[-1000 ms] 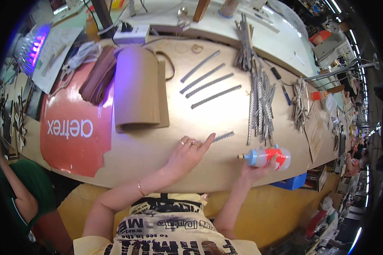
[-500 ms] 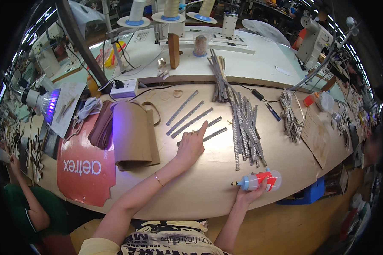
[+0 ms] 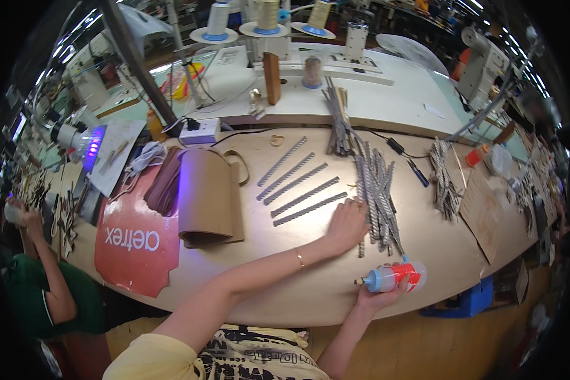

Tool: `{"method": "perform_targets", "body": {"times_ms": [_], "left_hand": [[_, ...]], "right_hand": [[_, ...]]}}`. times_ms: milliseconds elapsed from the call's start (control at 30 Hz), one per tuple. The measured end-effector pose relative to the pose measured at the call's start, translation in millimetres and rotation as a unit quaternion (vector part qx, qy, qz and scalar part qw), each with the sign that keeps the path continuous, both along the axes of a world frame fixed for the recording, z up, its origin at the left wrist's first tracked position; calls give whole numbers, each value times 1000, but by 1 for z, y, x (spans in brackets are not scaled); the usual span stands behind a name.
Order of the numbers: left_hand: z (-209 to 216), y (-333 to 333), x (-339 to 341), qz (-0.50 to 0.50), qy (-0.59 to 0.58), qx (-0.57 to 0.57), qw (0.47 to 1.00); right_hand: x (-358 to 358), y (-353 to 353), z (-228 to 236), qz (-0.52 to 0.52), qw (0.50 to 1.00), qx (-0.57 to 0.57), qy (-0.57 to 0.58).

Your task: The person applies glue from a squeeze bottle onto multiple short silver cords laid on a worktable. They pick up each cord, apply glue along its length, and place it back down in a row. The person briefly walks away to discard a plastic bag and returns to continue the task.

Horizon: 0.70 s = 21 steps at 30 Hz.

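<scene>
Five strips (image 3: pixel 296 183) lie beside the left hand (image 3: pixel 349 225), grip unclear; right hand (image 3: pixel 377 300) clamps bottle (image 3: pixel 391 277)

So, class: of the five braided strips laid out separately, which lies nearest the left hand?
The lowest strip in the picture: its right end points close to the left hand, while the other four lie farther off.

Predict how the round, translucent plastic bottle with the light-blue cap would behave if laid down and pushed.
The bottle would probably roll, since its body looks round. It is likely light, as the bare right hand alone holds it sideways.
</scene>
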<state>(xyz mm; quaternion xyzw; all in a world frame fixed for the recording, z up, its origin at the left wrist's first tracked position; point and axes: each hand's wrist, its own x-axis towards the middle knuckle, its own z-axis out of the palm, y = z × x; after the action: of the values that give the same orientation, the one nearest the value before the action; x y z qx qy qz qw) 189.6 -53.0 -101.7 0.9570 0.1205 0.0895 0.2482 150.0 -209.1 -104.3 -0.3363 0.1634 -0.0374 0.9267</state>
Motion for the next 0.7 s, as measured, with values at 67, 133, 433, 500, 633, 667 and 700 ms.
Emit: {"method": "perform_targets", "body": {"times_ms": [67,133,433,500,633,667,700], "left_hand": [[-8,-6,4,-23,-48,60,997],[-14,-12,13,-23,-61,53,997],[-21,-20,56,-141,-92,21,985],[-20,-21,50,-117,-110,23,987],[-25,-28,12,-95,-94,8,991],[-28,-30,0,-93,-102,10,990],[-29,-30,-12,-101,-79,12,992]], "right_hand": [[0,-1,2,5,1000,-14,0],[0,-3,1,37,999,8,-5],[6,-13,-13,35,999,16,-23],[6,-13,-13,40,999,29,-18],[5,-10,-10,19,1000,12,13],[4,-11,-9,31,999,34,-13],[4,-9,-9,22,999,41,-19]]}}
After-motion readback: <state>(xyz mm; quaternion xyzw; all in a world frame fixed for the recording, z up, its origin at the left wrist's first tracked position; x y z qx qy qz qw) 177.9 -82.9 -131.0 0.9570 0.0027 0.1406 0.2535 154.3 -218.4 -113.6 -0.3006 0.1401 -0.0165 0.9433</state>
